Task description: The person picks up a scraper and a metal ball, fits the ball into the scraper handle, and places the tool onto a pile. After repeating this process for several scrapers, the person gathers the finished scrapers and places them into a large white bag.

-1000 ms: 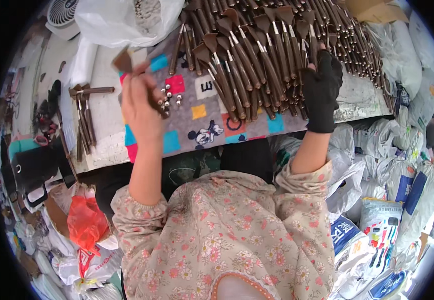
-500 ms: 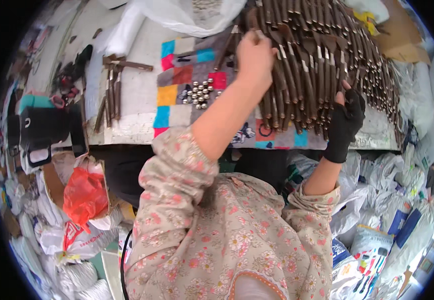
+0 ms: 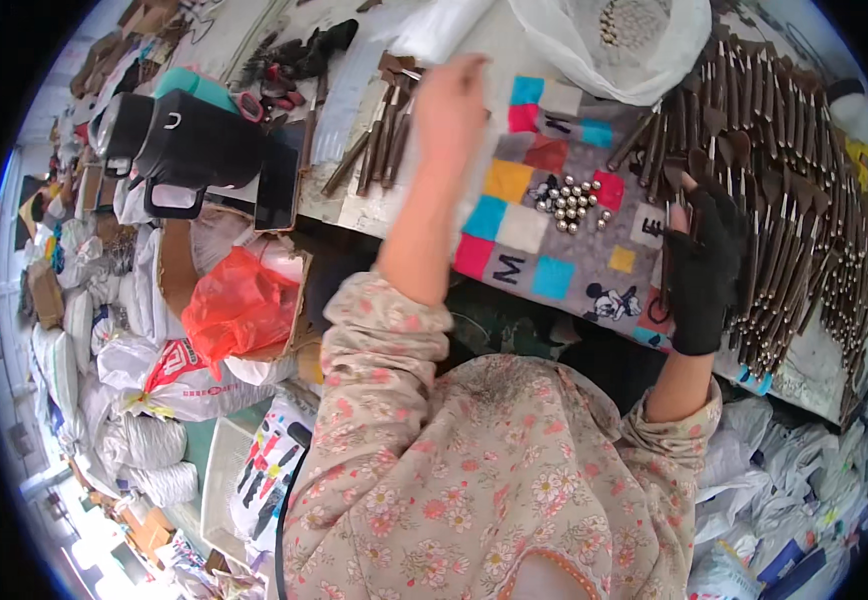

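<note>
My bare left hand is above the left part of the table, next to a small group of dark brown stick-like pieces; motion smears its fingers. At the edge of a big pile of such pieces, which have flared flat ends and shiny round tips, is my right hand in a black fingerless glove. Its thumb and a finger are closed around one brown stick-like piece, partly covered by the hand. Between the hands, a cluster of silver balls lies on a colourful patchwork-patterned cloth.
At the back stands a white plastic bag with more small balls in it. A black flask and a phone are at the left. Below the table edge, a box holds a red bag; plastic sacks crowd the lower right.
My left hand has swung from the big pile leftward to the small group. My right hand stays by the big pile, now over its left edge. The whole view has turned left.
</note>
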